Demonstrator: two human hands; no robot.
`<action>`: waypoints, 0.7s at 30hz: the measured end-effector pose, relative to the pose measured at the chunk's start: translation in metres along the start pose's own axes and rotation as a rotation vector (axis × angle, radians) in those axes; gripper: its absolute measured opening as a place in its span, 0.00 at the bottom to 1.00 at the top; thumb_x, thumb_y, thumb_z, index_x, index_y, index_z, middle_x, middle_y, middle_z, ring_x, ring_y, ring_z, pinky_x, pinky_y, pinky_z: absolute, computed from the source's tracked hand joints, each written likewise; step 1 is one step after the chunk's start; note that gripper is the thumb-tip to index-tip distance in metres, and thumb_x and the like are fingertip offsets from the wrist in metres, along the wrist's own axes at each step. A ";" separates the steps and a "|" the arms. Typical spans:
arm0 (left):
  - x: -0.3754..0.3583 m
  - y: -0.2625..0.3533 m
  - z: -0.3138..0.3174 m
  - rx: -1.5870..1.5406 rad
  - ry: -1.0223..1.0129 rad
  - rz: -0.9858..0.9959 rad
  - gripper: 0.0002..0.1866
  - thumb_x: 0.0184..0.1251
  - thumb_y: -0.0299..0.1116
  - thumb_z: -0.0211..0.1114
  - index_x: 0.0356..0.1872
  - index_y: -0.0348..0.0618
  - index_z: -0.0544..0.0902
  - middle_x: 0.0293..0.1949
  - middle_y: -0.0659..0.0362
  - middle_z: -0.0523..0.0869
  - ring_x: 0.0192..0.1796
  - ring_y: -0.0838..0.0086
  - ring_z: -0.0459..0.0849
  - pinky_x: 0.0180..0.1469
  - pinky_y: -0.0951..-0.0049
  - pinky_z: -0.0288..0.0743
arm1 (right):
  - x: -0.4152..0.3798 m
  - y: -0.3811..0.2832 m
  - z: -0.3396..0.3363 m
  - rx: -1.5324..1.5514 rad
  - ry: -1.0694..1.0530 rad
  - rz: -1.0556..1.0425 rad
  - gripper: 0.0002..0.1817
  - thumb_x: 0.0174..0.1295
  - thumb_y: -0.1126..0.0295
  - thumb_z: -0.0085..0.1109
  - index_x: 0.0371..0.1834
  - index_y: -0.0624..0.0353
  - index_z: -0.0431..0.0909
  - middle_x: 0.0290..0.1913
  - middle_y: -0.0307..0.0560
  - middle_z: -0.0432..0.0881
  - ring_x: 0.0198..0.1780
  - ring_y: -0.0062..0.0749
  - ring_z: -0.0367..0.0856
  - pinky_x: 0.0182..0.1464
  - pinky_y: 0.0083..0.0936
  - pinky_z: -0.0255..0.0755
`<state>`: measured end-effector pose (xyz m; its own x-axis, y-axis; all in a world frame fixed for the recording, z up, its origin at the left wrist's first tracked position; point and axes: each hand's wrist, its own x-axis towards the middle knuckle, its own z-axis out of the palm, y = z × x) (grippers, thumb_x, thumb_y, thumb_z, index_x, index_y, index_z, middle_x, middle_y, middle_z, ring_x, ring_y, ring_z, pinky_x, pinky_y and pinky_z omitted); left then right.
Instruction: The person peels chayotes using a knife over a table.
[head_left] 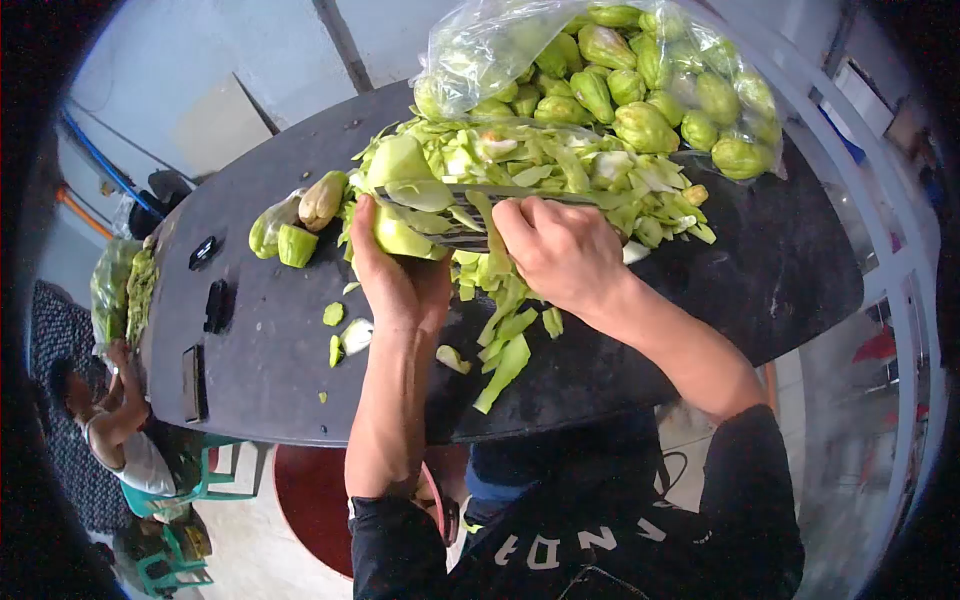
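Observation:
Wrapped around a pale green peeled vegetable [400, 232] is my left hand [400, 285], near the middle of the dark table. My right hand [560, 250] is closed on a slotted metal blade tool [465, 215], whose handle is hidden in the fist. The blade lies across the vegetable, with strips of peel on it. Another pale green vegetable [398, 165] shows just above the blade. Peel strips [505, 370] hang and lie below my right hand. A large heap of peelings [570, 165] spreads behind both hands.
A clear plastic bag of green chayotes [640, 90] stands at the back right. More chayotes [297, 225] lie left of the heap. Small black objects [203, 252] and a dark rectangular block [194, 384] rest on the table's left side [270, 350]. Another person [125, 430] sits at far left.

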<state>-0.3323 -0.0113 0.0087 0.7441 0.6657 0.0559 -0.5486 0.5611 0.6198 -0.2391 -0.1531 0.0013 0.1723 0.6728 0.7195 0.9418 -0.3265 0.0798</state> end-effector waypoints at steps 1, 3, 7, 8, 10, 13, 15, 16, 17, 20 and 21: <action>0.002 -0.002 -0.002 0.006 -0.015 -0.023 0.27 0.72 0.52 0.55 0.62 0.44 0.73 0.55 0.57 0.80 0.57 0.67 0.78 0.62 0.61 0.70 | 0.000 0.001 0.000 0.030 -0.010 0.014 0.08 0.53 0.77 0.57 0.36 0.58 0.70 0.24 0.44 0.75 0.24 0.39 0.82 0.25 0.33 0.77; 0.003 -0.005 0.000 0.013 0.031 0.015 0.27 0.72 0.52 0.55 0.61 0.43 0.73 0.55 0.57 0.80 0.58 0.66 0.78 0.63 0.60 0.70 | -0.001 0.001 -0.001 0.071 -0.024 0.051 0.07 0.55 0.76 0.58 0.35 0.59 0.71 0.24 0.46 0.77 0.25 0.42 0.82 0.26 0.35 0.76; 0.006 0.004 -0.005 0.181 -0.001 0.025 0.28 0.69 0.55 0.52 0.60 0.44 0.74 0.53 0.55 0.81 0.55 0.63 0.80 0.55 0.57 0.75 | 0.009 0.018 -0.018 0.484 -0.186 0.220 0.05 0.62 0.74 0.60 0.36 0.65 0.77 0.23 0.51 0.82 0.26 0.49 0.82 0.27 0.38 0.74; 0.008 0.007 -0.012 0.224 -0.072 -0.039 0.28 0.68 0.55 0.53 0.59 0.44 0.74 0.51 0.55 0.82 0.52 0.63 0.81 0.50 0.57 0.76 | 0.013 0.023 -0.028 0.646 -0.251 0.292 0.10 0.64 0.70 0.62 0.39 0.68 0.80 0.24 0.54 0.83 0.24 0.44 0.82 0.28 0.36 0.74; 0.007 0.009 -0.005 0.281 -0.149 -0.093 0.28 0.66 0.55 0.54 0.57 0.44 0.75 0.46 0.54 0.83 0.46 0.63 0.83 0.38 0.60 0.77 | 0.008 0.036 -0.027 0.650 -0.333 0.339 0.10 0.63 0.70 0.62 0.40 0.68 0.80 0.25 0.55 0.83 0.23 0.39 0.81 0.29 0.34 0.74; 0.009 0.005 -0.007 0.280 -0.145 -0.087 0.28 0.66 0.55 0.54 0.57 0.44 0.75 0.46 0.54 0.83 0.45 0.63 0.83 0.38 0.61 0.77 | 0.003 0.041 -0.020 0.660 -0.327 0.335 0.13 0.62 0.68 0.65 0.41 0.69 0.80 0.23 0.52 0.82 0.22 0.23 0.77 0.28 0.28 0.73; 0.008 0.006 -0.010 0.303 -0.177 -0.065 0.28 0.66 0.55 0.54 0.58 0.43 0.75 0.47 0.53 0.83 0.45 0.62 0.83 0.38 0.61 0.77 | 0.004 0.037 -0.018 0.774 -0.162 0.458 0.18 0.61 0.66 0.65 0.21 0.72 0.77 0.14 0.57 0.74 0.16 0.39 0.72 0.23 0.38 0.66; 0.007 0.007 -0.011 0.322 -0.212 -0.042 0.29 0.66 0.55 0.54 0.58 0.43 0.75 0.48 0.53 0.83 0.45 0.62 0.83 0.38 0.61 0.77 | 0.004 0.038 -0.019 0.774 -0.159 0.459 0.18 0.61 0.66 0.65 0.21 0.72 0.77 0.14 0.57 0.74 0.16 0.39 0.72 0.23 0.38 0.66; 0.007 0.007 -0.010 0.322 -0.216 -0.043 0.29 0.66 0.55 0.54 0.58 0.43 0.75 0.48 0.53 0.83 0.45 0.62 0.83 0.38 0.61 0.77 | 0.004 0.042 -0.020 0.782 -0.163 0.502 0.18 0.61 0.66 0.65 0.21 0.71 0.77 0.14 0.56 0.73 0.16 0.37 0.70 0.23 0.37 0.65; 0.007 0.012 -0.013 0.017 -0.242 -0.182 0.27 0.68 0.52 0.54 0.60 0.43 0.74 0.52 0.52 0.81 0.50 0.59 0.81 0.45 0.57 0.79 | 0.007 0.044 -0.031 0.773 -0.142 0.534 0.18 0.62 0.66 0.64 0.22 0.71 0.76 0.14 0.54 0.74 0.16 0.33 0.70 0.22 0.35 0.65; 0.007 0.012 -0.011 0.016 -0.238 -0.175 0.27 0.68 0.52 0.54 0.60 0.43 0.74 0.52 0.52 0.81 0.50 0.59 0.81 0.45 0.57 0.79 | 0.007 0.044 -0.033 0.762 -0.120 0.529 0.17 0.62 0.66 0.64 0.23 0.71 0.76 0.15 0.53 0.75 0.16 0.32 0.70 0.22 0.34 0.65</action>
<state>-0.3377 0.0051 0.0078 0.8966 0.4239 0.1280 -0.3991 0.6486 0.6481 -0.2063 -0.1844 0.0327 0.6211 0.6392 0.4535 0.6604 -0.1152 -0.7420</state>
